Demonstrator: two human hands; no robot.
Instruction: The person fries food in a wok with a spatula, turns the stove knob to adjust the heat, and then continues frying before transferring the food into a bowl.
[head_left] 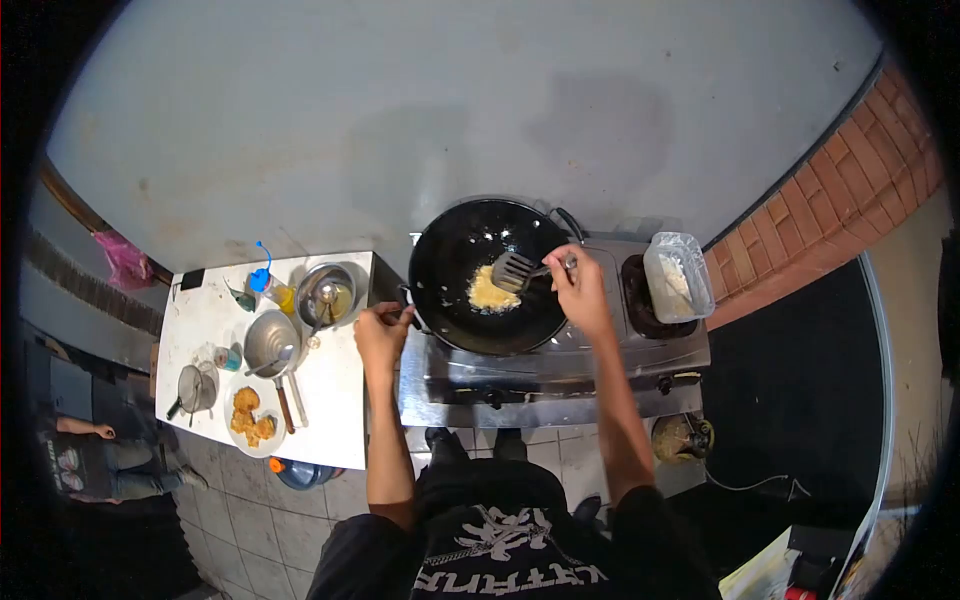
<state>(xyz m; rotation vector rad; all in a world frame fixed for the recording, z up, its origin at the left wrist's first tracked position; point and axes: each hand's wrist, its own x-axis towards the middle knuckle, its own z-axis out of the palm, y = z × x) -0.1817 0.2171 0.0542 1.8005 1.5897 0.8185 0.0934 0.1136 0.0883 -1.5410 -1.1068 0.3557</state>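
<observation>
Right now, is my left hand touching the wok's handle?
Touching. The head view shows the left hand closed around the handle at the rim of the wok.

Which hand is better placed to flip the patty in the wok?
Right, likely: the right hand holds the spatula, blade at the patty; the left hand grips the wok by its handle.

Left arm: bare, extended forward; left hand [383, 335] fisted, grip closed. Right arm: bare, reaching further forward; right hand [580, 290] curled, grip closed, knuckles up. Both hands level, well apart.
</observation>
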